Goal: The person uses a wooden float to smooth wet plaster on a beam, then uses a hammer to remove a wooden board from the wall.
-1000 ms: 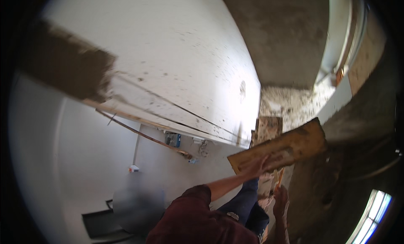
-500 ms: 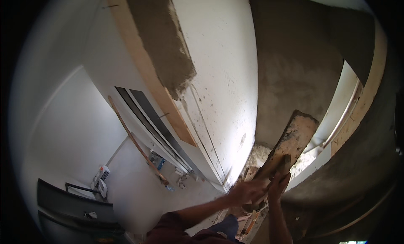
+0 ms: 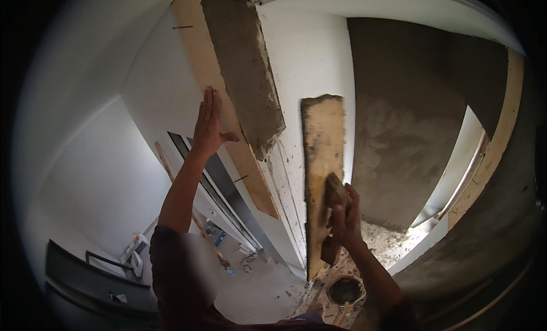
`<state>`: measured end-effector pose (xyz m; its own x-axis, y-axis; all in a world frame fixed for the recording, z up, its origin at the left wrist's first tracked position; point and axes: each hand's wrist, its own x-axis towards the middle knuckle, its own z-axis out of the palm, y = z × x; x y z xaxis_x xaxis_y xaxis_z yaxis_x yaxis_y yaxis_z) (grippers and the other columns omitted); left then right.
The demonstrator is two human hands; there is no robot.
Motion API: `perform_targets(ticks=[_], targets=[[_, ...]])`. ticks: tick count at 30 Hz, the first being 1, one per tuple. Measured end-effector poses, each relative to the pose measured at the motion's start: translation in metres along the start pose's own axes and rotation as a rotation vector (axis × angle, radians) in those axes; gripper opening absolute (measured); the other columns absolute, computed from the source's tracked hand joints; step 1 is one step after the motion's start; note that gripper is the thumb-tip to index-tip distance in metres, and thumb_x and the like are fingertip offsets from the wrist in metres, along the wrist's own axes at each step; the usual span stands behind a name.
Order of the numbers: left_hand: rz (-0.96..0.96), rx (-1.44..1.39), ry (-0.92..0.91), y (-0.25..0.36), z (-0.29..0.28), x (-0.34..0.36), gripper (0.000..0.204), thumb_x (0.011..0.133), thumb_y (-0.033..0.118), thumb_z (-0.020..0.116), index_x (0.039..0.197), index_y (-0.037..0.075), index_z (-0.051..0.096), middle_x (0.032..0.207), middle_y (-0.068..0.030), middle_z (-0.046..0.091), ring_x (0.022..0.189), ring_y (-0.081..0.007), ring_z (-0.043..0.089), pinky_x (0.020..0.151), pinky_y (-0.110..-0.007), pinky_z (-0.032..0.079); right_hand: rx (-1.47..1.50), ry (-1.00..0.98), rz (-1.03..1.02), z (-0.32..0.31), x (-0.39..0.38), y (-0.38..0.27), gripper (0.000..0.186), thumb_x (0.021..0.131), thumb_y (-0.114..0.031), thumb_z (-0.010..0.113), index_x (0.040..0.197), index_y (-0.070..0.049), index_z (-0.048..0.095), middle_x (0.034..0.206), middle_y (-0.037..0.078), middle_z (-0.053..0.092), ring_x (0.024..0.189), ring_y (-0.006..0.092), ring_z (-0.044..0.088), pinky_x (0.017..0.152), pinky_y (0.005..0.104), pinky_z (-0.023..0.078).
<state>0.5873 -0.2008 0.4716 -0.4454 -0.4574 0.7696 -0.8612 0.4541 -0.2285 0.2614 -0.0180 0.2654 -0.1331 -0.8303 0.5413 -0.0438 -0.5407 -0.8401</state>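
— What to see in the right hand (image 3: pixel 345 220)?
— Holding a float (image 3: pixel 323 131), with fingers bent closely around the handle (image 3: pixel 336 189).

— Standing how, and where?
— Almost upright, with long sides running up and down, in front of the white wall (image 3: pixel 296 51) and to the right of the plaster patch (image 3: pixel 242 68). Touching the wall or a little apart: cannot tell from this view.

— And the left hand (image 3: pixel 211 126)?
— Opened wide, laid flat on the board (image 3: pixel 245 163), holding nothing. Fingers straight and near together, pointing up; thumb spread out toward the plaster patch.

— What about the board?
— Running at a slant, just beside the plaster patch. Above the hand, an upper nail (image 3: pixel 182 27) sticking out; below the hand, a lower nail (image 3: pixel 241 179).

— And lower down?
— Near the bottom end of the float, a round bucket (image 3: pixel 327 289), dark inside. On the left side, a long pole (image 3: pixel 163 159), slanting and partly hidden behind the left arm.

— And at the right?
— A dark wall (image 3: pixel 404 63) with paler smears, then a narrow bright opening (image 3: pixel 456 160), bordered by a wood strip (image 3: pixel 491 154).
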Motion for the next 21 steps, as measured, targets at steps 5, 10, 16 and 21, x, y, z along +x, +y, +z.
perform_targets(ticks=[5, 10, 16, 21], targets=[[-0.043, 0.137, -0.083, -0.009, -0.002, -0.006, 0.134, 0.05, 0.04, 0.089, 0.152, 0.0, 0.012, 0.159, -0.0217, 0.009, 0.148, -0.035, 0.011, 0.116, -0.055, 0.02, 0.012, -0.134, 0.079, 0.09, 0.048, -0.013, 0.055, 0.099, -0.026, 0.049, 0.147, -0.006, 0.03, 0.113, 0.027, 0.064, 0.102, 0.0383, 0.066, 0.089, 0.0418, 0.051], [0.143, 0.186, -0.109, -0.047, -0.007, -0.004, 0.081, 0.083, 0.013, 0.068, 0.152, 0.014, 0.025, 0.159, -0.0148, 0.016, 0.149, -0.0319, 0.01, 0.118, -0.054, 0.018, 0.046, -0.099, -0.207, 0.157, 0.116, -0.035, 0.052, 0.098, -0.024, 0.05, 0.144, -0.005, 0.034, 0.116, 0.03, 0.061, 0.104, 0.0433, 0.063, 0.089, 0.0437, 0.05], [-0.181, -0.65, -0.056, -0.035, 0.005, -0.002, 0.064, 0.087, 0.018, 0.065, 0.145, 0.011, 0.039, 0.155, -0.0161, 0.026, 0.143, -0.0376, 0.022, 0.117, -0.046, 0.024, 0.074, 0.01, -0.403, 0.187, 0.158, -0.052, 0.048, 0.097, -0.02, 0.05, 0.142, -0.007, 0.038, 0.113, 0.031, 0.061, 0.102, 0.0444, 0.063, 0.086, 0.0471, 0.05], [-0.332, -0.976, -0.073, -0.039, 0.008, -0.003, 0.06, 0.088, 0.021, 0.064, 0.142, 0.009, 0.042, 0.15, -0.0173, 0.033, 0.139, -0.0364, 0.031, 0.116, -0.047, 0.025, 0.049, -0.07, -0.272, 0.179, 0.196, -0.088, 0.048, 0.096, -0.02, 0.053, 0.141, -0.009, 0.04, 0.109, 0.033, 0.062, 0.101, 0.0467, 0.062, 0.086, 0.0514, 0.05]])
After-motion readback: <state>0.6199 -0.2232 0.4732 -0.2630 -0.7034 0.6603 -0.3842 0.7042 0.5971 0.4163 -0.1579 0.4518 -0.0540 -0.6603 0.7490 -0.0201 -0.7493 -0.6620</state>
